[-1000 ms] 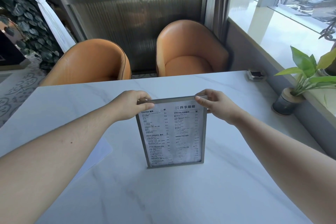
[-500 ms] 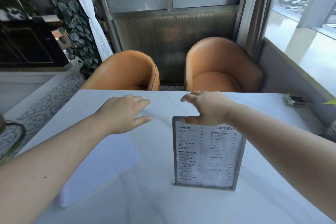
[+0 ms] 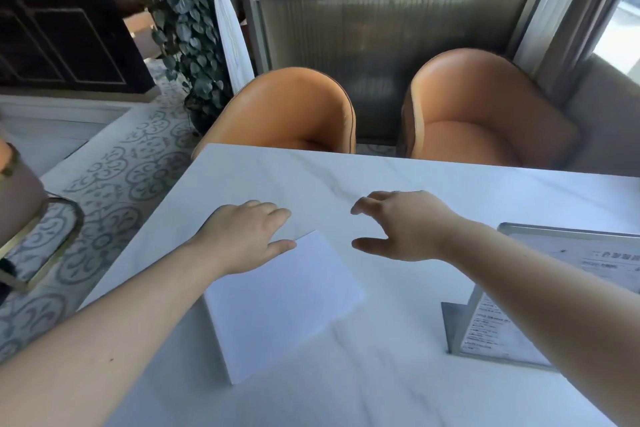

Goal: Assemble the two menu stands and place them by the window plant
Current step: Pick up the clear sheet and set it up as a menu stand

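The left hand [image 3: 242, 239] hangs low over the worktop [image 3: 398, 374], fingers loosely curled and holding nothing, its thumb at the far corner of the white sheet [image 3: 277, 302] that lies flat there; whether the thumb actually touches the paper I cannot tell. The right hand [image 3: 401, 225] is spread wide and empty — thumb and fingers well apart, poised above the bare marble just beyond the sheet's far edge.

Off to the right, partly behind the right forearm, the assembled menu stand [image 3: 485, 333] is upright on its metal foot, near the worktop's right side. The window plant is out of view, so how far the stand still has to travel cannot be judged.

Risks from here, as I read them: the sheet is thin and flat on polished marble — a pinch at one corner could crease it, or it may skate away from the fingertips instead of lifting. The right forearm hangs close over the finished stand, so a careless sweep back could knock it flat. No second frame is visible, so the sheet's holder must be found first
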